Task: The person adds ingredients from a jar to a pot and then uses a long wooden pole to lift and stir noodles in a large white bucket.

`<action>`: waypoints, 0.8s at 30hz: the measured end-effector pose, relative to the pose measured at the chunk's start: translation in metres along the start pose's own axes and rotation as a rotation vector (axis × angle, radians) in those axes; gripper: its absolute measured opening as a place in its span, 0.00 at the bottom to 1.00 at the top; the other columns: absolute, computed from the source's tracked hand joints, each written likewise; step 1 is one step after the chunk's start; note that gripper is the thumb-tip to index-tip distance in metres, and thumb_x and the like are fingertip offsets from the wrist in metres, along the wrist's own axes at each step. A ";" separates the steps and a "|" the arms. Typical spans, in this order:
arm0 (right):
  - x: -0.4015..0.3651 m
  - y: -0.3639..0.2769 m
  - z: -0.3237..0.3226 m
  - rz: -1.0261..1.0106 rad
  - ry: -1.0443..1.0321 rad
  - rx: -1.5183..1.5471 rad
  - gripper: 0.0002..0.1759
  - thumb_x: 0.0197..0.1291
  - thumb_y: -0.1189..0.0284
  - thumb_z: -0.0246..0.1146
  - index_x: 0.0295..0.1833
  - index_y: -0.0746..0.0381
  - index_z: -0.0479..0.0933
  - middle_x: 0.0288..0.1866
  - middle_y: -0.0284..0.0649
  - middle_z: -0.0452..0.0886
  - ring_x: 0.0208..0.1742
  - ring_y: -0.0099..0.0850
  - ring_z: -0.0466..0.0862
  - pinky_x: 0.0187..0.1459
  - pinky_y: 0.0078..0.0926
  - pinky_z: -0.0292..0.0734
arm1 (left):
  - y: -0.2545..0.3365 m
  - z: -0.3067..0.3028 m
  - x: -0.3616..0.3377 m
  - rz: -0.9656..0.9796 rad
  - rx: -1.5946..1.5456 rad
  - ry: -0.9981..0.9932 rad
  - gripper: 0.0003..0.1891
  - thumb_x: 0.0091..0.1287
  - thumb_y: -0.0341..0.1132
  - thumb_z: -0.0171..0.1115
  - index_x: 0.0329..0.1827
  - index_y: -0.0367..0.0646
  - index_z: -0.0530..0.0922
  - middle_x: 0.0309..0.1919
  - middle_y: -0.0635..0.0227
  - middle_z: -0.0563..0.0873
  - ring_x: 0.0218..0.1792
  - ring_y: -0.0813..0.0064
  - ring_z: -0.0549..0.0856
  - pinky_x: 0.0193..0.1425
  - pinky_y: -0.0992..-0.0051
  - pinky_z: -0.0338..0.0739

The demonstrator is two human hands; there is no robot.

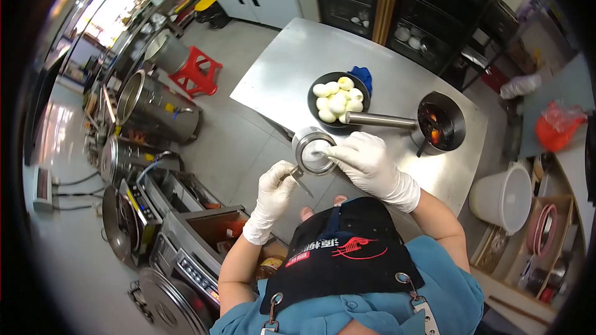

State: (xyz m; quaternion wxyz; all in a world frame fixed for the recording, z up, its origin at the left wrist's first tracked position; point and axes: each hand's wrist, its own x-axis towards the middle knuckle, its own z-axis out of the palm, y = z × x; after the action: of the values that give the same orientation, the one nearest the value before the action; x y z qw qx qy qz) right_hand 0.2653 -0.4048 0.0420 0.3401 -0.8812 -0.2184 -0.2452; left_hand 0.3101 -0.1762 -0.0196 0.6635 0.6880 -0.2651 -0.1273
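Note:
A round canister (304, 141) with a metal rim and white powder (315, 149) inside stands at the table's near edge. My gloved right hand (367, 162) reaches over its opening, fingers pinched on what looks like a small spoon (318, 153) dipping into the powder. My gloved left hand (275, 187) is closed on a thin metal lid (302, 184), seen nearly edge-on beside the canister. Beyond the canister, a dark bowl (318, 116) holds several peeled eggs (337, 103). A long-handled saucepan (456, 125) with dark liquid and reddish pieces stands to its right.
The steel table (279, 65) bears a blue cloth (361, 77) behind the bowl. On the left floor are large steel pots (158, 108) and a red stool (197, 73). A white bucket (501, 197) stands right of the table; an open drawer (214, 226) lies near my left arm.

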 end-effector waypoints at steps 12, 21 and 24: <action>-0.032 0.022 0.005 0.294 0.424 0.070 0.11 0.44 0.83 0.66 0.37 0.64 0.79 0.25 0.40 0.76 0.24 0.34 0.75 0.25 0.28 0.70 | -0.005 0.024 0.050 0.213 0.356 -0.156 0.07 0.55 0.27 0.64 0.32 0.39 0.74 0.25 0.63 0.77 0.24 0.67 0.77 0.29 0.76 0.71; -0.056 0.037 0.010 0.521 0.547 0.082 0.08 0.45 0.83 0.64 0.34 0.65 0.79 0.24 0.40 0.77 0.25 0.34 0.78 0.28 0.27 0.73 | -0.028 0.045 0.064 0.185 0.338 -0.221 0.06 0.58 0.28 0.61 0.33 0.38 0.73 0.25 0.65 0.75 0.24 0.71 0.74 0.29 0.77 0.70; -0.061 0.038 0.006 0.620 0.609 0.130 0.08 0.45 0.83 0.64 0.34 0.66 0.79 0.24 0.40 0.77 0.24 0.32 0.77 0.28 0.25 0.72 | -0.030 0.052 0.069 0.185 0.314 -0.248 0.06 0.63 0.30 0.59 0.34 0.36 0.73 0.26 0.68 0.74 0.23 0.79 0.71 0.27 0.81 0.67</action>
State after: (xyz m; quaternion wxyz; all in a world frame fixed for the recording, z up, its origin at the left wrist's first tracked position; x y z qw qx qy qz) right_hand 0.2405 -0.4394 -0.0158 0.5012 -0.7694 0.1519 -0.3658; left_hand 0.3453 -0.2578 -0.0412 0.5194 0.7346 -0.4232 -0.1067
